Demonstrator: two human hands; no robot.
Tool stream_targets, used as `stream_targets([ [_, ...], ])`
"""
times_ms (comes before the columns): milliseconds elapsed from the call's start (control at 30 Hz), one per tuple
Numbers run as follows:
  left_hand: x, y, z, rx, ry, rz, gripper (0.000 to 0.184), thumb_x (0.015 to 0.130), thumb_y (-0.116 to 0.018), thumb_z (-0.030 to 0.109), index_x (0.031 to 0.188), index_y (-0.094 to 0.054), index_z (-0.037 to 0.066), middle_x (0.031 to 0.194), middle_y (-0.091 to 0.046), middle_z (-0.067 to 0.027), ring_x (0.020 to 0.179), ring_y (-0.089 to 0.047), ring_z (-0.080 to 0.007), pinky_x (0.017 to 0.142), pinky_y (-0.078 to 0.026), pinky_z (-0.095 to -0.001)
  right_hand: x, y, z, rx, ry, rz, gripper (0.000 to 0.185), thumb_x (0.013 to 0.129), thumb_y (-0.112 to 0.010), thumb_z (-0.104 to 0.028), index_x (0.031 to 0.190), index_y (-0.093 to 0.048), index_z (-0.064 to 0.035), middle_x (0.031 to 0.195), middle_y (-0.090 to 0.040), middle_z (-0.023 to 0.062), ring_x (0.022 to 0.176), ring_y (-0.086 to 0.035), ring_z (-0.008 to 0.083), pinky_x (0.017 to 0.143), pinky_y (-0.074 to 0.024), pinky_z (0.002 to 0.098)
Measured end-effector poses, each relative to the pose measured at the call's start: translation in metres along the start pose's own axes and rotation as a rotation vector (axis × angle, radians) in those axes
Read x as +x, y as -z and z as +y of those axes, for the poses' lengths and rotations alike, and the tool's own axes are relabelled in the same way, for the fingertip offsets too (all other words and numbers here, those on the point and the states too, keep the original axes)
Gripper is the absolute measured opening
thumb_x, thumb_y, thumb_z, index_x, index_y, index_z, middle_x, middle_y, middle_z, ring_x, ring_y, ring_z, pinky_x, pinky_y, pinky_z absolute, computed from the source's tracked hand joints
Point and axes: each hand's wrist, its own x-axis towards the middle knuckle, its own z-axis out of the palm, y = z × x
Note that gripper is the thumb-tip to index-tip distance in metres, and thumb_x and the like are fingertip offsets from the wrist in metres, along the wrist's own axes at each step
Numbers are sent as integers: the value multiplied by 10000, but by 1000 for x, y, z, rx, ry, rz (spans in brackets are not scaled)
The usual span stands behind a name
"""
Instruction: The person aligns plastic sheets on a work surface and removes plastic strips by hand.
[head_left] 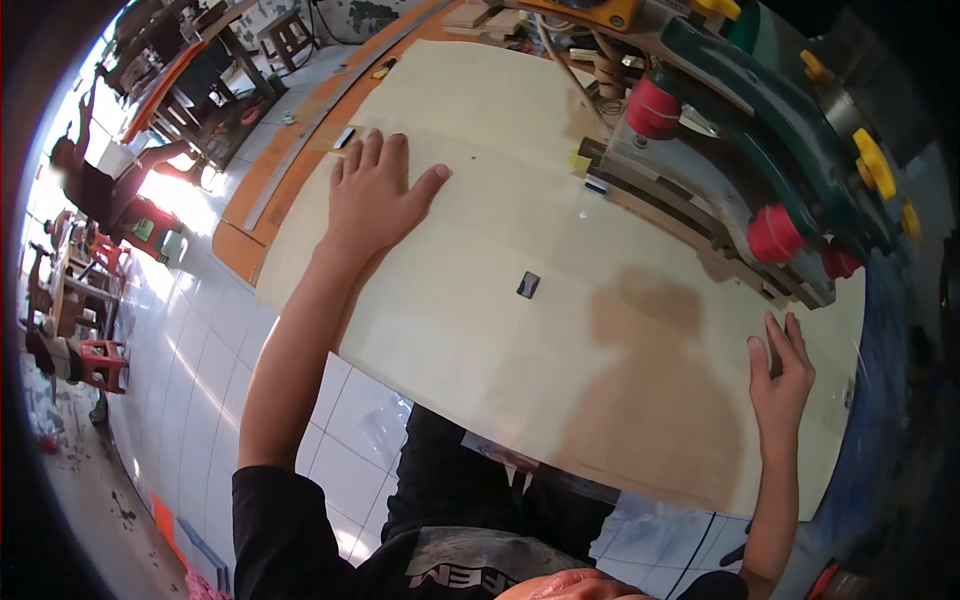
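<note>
Seated person (88,180): far left background, beside a red stool (150,228); a second red stool (102,366) stands lower down.
Tiled floor (190,370): pale squares with bright glare, between the stools and the work area.
Counter (240,232): orange-brown, its left margin exposed and bearing a long metal strip (300,167); the rest lies beneath the sheet.
Left hand (374,195): palm down, fingers and thumb spread, resting on the sheet near its left edge; grips nothing.
Pale sheet (450,300): broad and flat across the counter, reaching between both hands; a shadow darkens its lower right.
Dark block (528,285): small, lying on the sheet near the middle.
Dark-green machine (805,120): overhangs the sheet's upper right and obstructs it; red cylinders (653,106) and yellow knobs (875,165) attached.
Right hand (782,375): half-open, holding nothing visible, fingertips just below the machine's lower end; contact with the sheet uncertain.
</note>
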Motion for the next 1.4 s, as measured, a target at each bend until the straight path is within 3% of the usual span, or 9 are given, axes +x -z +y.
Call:
stream_targets([
  [333, 0, 6, 4, -38, 25, -80, 782, 935, -506, 648, 1407, -508, 25, 1519, -412, -255, 1447, -331, -411, 1185, -253, -483, 1, 0, 5, -83, 12, 47, 414, 878, -732, -219, 1238, -686, -20, 1328, -543, 378, 1294, -520, 480, 1055, -436, 470],
  [467, 4, -13, -8, -74, -30, 32, 732, 933, -547, 601, 1371, -522, 15, 1491, -426, -286, 1424, -341, -434, 1165, -254, -503, 0, -1, 12, -150, 79, 81, 411, 854, -752, -240, 1214, -704, -48, 1301, -568, 362, 1242, -557, 480, 1037, -454, 462],
  [533, 4, -8, -3, -57, 11, -12, 728, 943, -525, 600, 1400, -510, 33, 1510, -412, -276, 1451, -308, -425, 1187, -223, -488, 0, 0, 12, -172, 102, 107, 409, 846, -759, -245, 1206, -709, -57, 1292, -575, 359, 1223, -568, 482, 1028, -463, 457],
  [633, 5, -6, -3, -24, -39, -7, 699, 963, -525, 563, 1394, -516, 12, 1487, -446, -267, 1434, -346, -417, 1182, -262, -462, 0, -1, 13, -122, 133, 134, 406, 829, -783, -266, 1177, -725, -65, 1268, -584, 364, 1179, -597, 476, 989, -490, 449],
  [700, 5, -4, -1, -33, 48, -69, 773, 940, -488, 642, 1451, -474, 62, 1550, -382, -230, 1472, -282, -400, 1195, -215, -496, 0, -2, 14, -100, 113, 137, 410, 826, -790, -275, 1171, -727, -63, 1262, -586, 366, 1168, -602, 474, 980, -495, 449],
  [867, 8, -10, -6, -32, 43, -78, 793, 939, -468, 663, 1463, -464, 68, 1566, -366, -214, 1484, -269, -384, 1195, -213, -501, 1, -3, 17, -115, 132, 137, 433, 816, -808, -298, 1168, -729, -59, 1248, -590, 372, 1142, -616, 471, 944, -514, 453],
  [1067, 9, -11, -7, -20, 43, -81, 800, 937, -460, 665, 1458, -467, 58, 1562, -371, -216, 1483, -276, -381, 1195, -218, -496, 2, -1, 14, -91, 87, 108, 445, 834, -788, -334, 1173, -725, -53, 1262, -573, 387, 1164, -599, 491, 1014, -470, 478],
  [1133, 8, -8, -5, -21, 50, -90, 797, 939, -455, 660, 1457, -467, 54, 1562, -371, -218, 1483, -276, -382, 1196, -220, -493, 2, -2, 17, -157, 169, 124, 454, 848, -769, -361, 1176, -724, -50, 1271, -563, 395, 1197, -577, 505, 1065, -427, 504],
  [1400, 8, -10, -7, -18, 45, -87, 793, 940, -452, 657, 1462, -463, 60, 1561, -370, -222, 1481, -278, -386, 1194, -222, -495, 3, -2, 20, -164, 181, 132, 452, 843, -772, -360, 1169, -726, -51, 1254, -569, 399, 1194, -577, 508, 1068, -422, 517],
])
